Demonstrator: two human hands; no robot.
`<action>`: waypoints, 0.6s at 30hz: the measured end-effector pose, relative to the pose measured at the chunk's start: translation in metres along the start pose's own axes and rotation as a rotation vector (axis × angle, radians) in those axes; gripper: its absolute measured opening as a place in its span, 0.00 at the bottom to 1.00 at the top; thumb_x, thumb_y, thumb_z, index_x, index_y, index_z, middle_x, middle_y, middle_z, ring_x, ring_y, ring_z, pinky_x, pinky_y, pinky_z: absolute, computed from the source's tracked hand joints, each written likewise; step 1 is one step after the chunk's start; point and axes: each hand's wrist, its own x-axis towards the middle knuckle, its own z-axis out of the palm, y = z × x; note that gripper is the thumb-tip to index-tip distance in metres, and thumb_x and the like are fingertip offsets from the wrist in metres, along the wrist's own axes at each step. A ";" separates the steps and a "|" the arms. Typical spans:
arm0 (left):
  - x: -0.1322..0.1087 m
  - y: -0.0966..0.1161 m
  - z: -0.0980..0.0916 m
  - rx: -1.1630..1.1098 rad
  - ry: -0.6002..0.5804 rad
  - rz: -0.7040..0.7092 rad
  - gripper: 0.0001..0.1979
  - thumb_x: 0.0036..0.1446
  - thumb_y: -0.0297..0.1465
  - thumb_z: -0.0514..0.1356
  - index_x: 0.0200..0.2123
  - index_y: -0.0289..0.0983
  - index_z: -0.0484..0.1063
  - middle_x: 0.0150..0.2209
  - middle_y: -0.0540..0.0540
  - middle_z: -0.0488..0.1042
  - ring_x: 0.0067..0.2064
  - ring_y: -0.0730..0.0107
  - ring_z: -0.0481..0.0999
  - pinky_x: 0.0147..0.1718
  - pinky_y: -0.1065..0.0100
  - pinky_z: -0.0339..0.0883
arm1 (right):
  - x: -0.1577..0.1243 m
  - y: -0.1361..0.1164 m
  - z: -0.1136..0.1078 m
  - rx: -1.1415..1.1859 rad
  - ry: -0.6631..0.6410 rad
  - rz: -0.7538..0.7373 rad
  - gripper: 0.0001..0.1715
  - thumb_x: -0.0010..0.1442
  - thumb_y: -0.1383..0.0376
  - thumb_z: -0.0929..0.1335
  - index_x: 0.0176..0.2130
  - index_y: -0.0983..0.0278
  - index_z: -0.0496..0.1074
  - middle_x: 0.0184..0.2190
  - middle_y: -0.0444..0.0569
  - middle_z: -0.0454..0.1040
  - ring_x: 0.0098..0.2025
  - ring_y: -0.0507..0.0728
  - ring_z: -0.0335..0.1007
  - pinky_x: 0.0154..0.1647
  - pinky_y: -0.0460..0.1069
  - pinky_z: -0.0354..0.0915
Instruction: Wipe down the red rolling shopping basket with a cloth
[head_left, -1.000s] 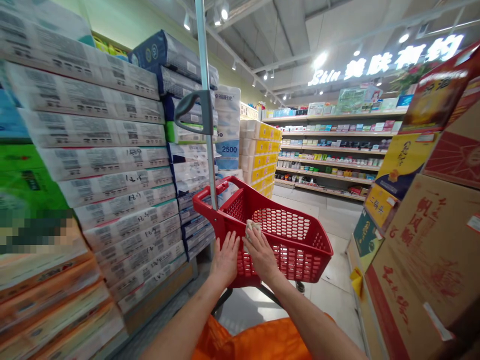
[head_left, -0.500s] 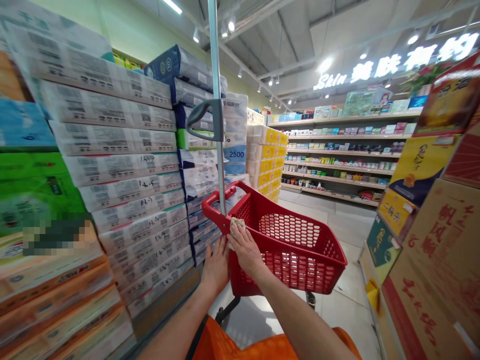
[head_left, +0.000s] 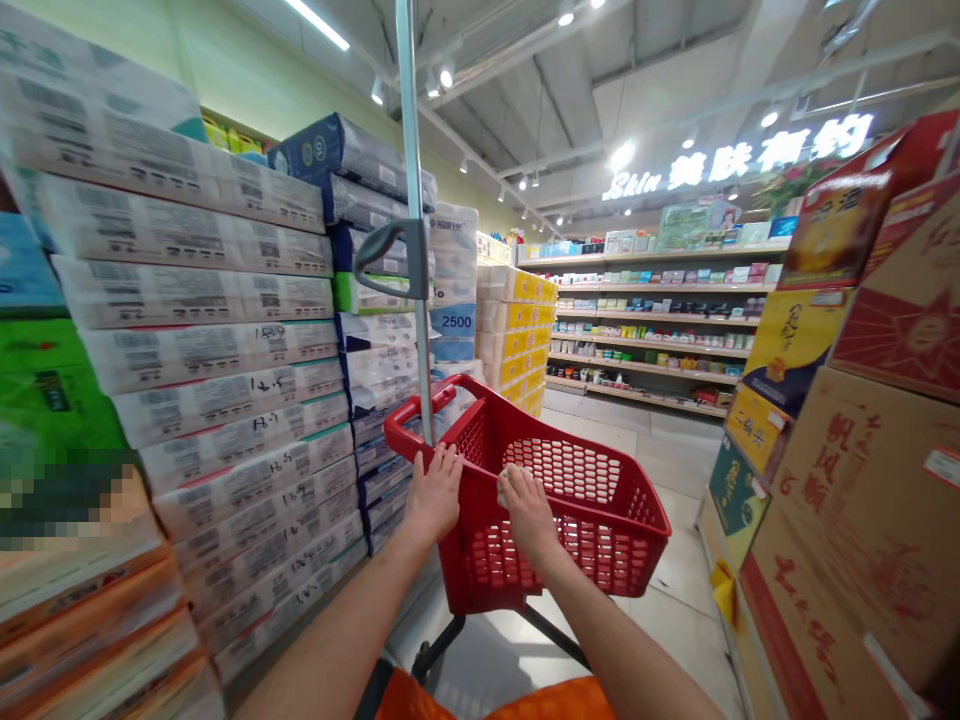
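Observation:
A red plastic shopping cart point(head_left: 559, 555) with perforated walls stands before me at an angle. My right hand point(head_left: 532, 510) is closed around a pale, crumpled cloth point(head_left: 504, 486) at the cart's near side rim, about midway along it. Only a small part of the cloth shows past the fingers. My left hand point(head_left: 436, 495) lies against the near rear corner of the cart, fingers stretched out at the rim and holding nothing. Close by it, a metal pole point(head_left: 422, 370) with a grey grip point(head_left: 394, 260) rises from the cart's handle end.
Tall stacks of white tissue packs point(head_left: 247, 370) line the left side, with orange packs point(head_left: 97, 620) nearer me. Cardboard cartons point(head_left: 862, 520) and boxed goods point(head_left: 795, 345) stand along the right. Store shelves point(head_left: 652, 290) with small products are behind, across the tiled floor point(head_left: 660, 530).
My right hand has moved with the cloth along the rim, rightward from the rear corner. My left hand has come up to the rim. The view has turned slightly right.

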 end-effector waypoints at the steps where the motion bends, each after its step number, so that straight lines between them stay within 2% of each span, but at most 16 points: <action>1: 0.003 -0.001 -0.002 0.007 -0.024 0.002 0.31 0.48 0.24 0.48 0.58 0.34 0.53 0.62 0.41 0.49 0.63 0.58 0.43 0.57 0.45 0.37 | -0.012 0.015 -0.002 -0.020 -0.004 0.025 0.24 0.59 0.74 0.56 0.53 0.62 0.63 0.55 0.54 0.61 0.59 0.61 0.52 0.55 0.61 0.54; 3: 0.006 -0.003 -0.003 0.011 -0.047 0.000 0.31 0.47 0.24 0.49 0.58 0.35 0.54 0.62 0.41 0.50 0.63 0.57 0.44 0.56 0.43 0.37 | -0.035 0.041 -0.007 -0.070 0.007 0.108 0.25 0.59 0.75 0.55 0.52 0.62 0.64 0.55 0.53 0.62 0.58 0.61 0.53 0.55 0.61 0.54; 5: 0.006 -0.003 -0.002 0.003 -0.047 -0.001 0.32 0.46 0.25 0.50 0.58 0.35 0.53 0.62 0.42 0.50 0.63 0.57 0.44 0.56 0.43 0.37 | -0.050 0.055 -0.012 -0.102 0.030 0.193 0.23 0.59 0.74 0.55 0.51 0.63 0.65 0.54 0.54 0.64 0.58 0.62 0.53 0.54 0.61 0.55; 7: 0.003 -0.002 -0.002 -0.002 -0.042 -0.009 0.34 0.44 0.27 0.51 0.58 0.34 0.53 0.62 0.41 0.49 0.63 0.56 0.44 0.56 0.43 0.38 | -0.052 0.050 -0.012 -0.091 0.053 0.202 0.23 0.59 0.74 0.56 0.52 0.65 0.65 0.54 0.55 0.63 0.59 0.61 0.52 0.55 0.60 0.55; 11: -0.007 0.002 -0.003 0.009 -0.030 -0.018 0.36 0.42 0.28 0.50 0.59 0.32 0.51 0.63 0.41 0.47 0.63 0.57 0.42 0.56 0.44 0.39 | -0.036 0.016 0.002 -0.013 0.058 0.063 0.27 0.57 0.76 0.57 0.55 0.65 0.61 0.58 0.54 0.58 0.61 0.60 0.47 0.57 0.58 0.55; 13: -0.013 0.004 -0.004 0.014 -0.027 -0.022 0.37 0.41 0.28 0.50 0.59 0.31 0.50 0.63 0.41 0.46 0.63 0.57 0.42 0.56 0.44 0.39 | -0.034 0.014 0.003 -0.005 0.039 0.053 0.27 0.57 0.76 0.57 0.55 0.64 0.61 0.57 0.54 0.59 0.60 0.59 0.49 0.57 0.58 0.54; 15: -0.018 0.006 -0.004 0.015 -0.019 -0.021 0.37 0.42 0.28 0.50 0.59 0.31 0.49 0.63 0.42 0.45 0.63 0.57 0.41 0.56 0.45 0.39 | -0.045 0.032 -0.004 -0.033 0.009 0.082 0.29 0.56 0.78 0.55 0.55 0.63 0.61 0.56 0.53 0.60 0.59 0.58 0.52 0.57 0.58 0.54; 18: -0.023 0.009 -0.003 0.018 0.007 -0.019 0.37 0.42 0.28 0.49 0.60 0.31 0.49 0.63 0.41 0.45 0.63 0.56 0.40 0.56 0.45 0.38 | -0.075 0.083 -0.025 -0.116 -0.017 0.184 0.32 0.56 0.79 0.52 0.55 0.62 0.61 0.56 0.52 0.61 0.59 0.59 0.53 0.56 0.60 0.52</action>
